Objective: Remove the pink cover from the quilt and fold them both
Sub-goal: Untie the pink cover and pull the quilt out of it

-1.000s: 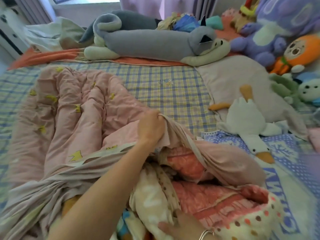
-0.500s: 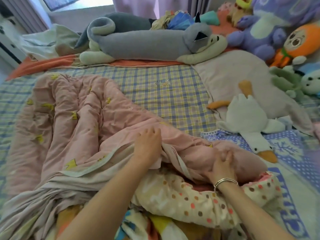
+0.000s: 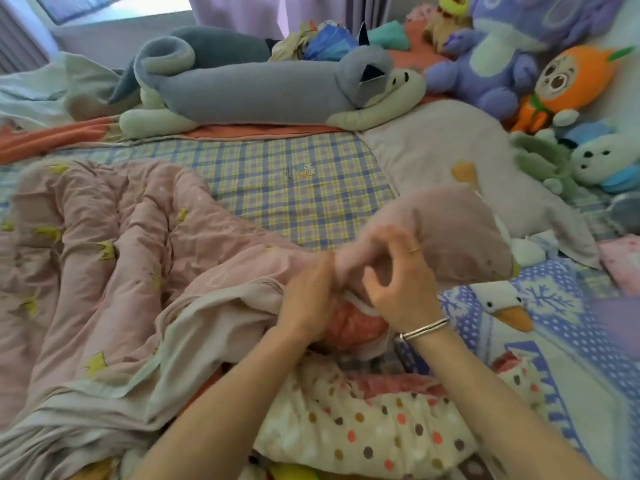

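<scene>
- Nearest, the quilt point(image 3: 363, 434) lies bunched at the near edge of the bed. It is cream with coloured dots and shows a pink-red side. It sits between the two forearms and runs up under the hands.
- The left hand point(image 3: 308, 299) has its fingers curled into the opening hem of the pink cover point(image 3: 114, 258). The right hand point(image 3: 398, 282) touches it just to the right and pinches a raised fold of the same cover between thumb and fingers, though its fingertips are blurred.
- Thin silver bangles point(image 3: 424, 329) circle the right wrist, and a ring point(image 3: 414, 250) sits on one finger.
- The pink cover, printed with yellow crowns, spreads crumpled to the left and far left of the hands.
- On the right lies a blue blanket point(image 3: 571, 358) with white dots and snowflakes. It also carries large white letters — cut off and creased, so they cannot be read. A goose toy point(image 3: 502, 303) rests on it, partly behind the raised fold.
- Farther off, the checked sheet point(image 3: 242, 168) carries a small cartoon emblem point(image 3: 299, 171); any lettering there is too small to read.
- A pale pillow point(image 3: 433, 150) lies far right. Along the far edge are a long grey cat toy point(image 3: 263, 88), a purple toy point(image 3: 495, 64) and an orange toy point(image 3: 568, 84).
</scene>
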A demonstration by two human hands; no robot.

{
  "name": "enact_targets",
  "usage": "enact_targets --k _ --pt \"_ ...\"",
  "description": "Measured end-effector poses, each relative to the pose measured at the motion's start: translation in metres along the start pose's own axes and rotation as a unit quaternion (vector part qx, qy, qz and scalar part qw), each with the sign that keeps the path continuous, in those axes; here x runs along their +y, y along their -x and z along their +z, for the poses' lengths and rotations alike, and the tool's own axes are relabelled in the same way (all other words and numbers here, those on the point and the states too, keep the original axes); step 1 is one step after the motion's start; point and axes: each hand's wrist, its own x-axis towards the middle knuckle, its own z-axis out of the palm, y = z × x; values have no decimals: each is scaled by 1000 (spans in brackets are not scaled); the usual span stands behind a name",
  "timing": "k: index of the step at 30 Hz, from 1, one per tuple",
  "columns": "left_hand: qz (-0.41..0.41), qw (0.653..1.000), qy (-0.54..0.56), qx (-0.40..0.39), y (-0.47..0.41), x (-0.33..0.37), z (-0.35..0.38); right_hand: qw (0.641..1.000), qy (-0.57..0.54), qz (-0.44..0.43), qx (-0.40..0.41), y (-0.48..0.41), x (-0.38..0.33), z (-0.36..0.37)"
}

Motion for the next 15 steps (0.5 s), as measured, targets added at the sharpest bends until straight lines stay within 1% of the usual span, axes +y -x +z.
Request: enact_targets --k 1,2,3,4,5,6,7,8,9,10,13,14,15 --pt "-50 998 19 41 -6 1 -15 995 -87 41 27 -3 -6 -2" --pt "-93 992 46 76 -13 2 -29 983 -154 88 56 -3 -11 -4" --pt "-125 983 87 101 -19 5 -44 968 -187 146 77 1 -12 -3" --pt "-144 972 139 121 -24 7 -58 958 -186 206 72 8 -10 -1" --pt "-163 955 204 139 -27 14 -73 947 -186 258 32 15 -8 4" --pt "-178 929 284 155 -30 22 -86 929 -213 300 -35 22 -11 9" --pt "-191 898 361 166 -33 31 -100 910 -251 315 -99 25 -16 13" --pt "-202 869 417 174 -36 41 -111 898 -269 314 -147 24 -25 13" --pt "-220 846 450 180 -36 51 -124 897 -277 299 -171 16 -34 11" --pt "-241 829 467 189 -37 56 -135 903 -276 281 -170 6 -45 6" --pt "-303 791 485 215 -31 39 -160 921 -304 218 -108 -25 -74 -20" --pt "-318 786 488 209 -23 29 -163 931 -297 191 -94 -28 -83 -29" --pt "-338 789 477 191 -11 20 -166 937 -291 166 -96 -27 -92 -32"
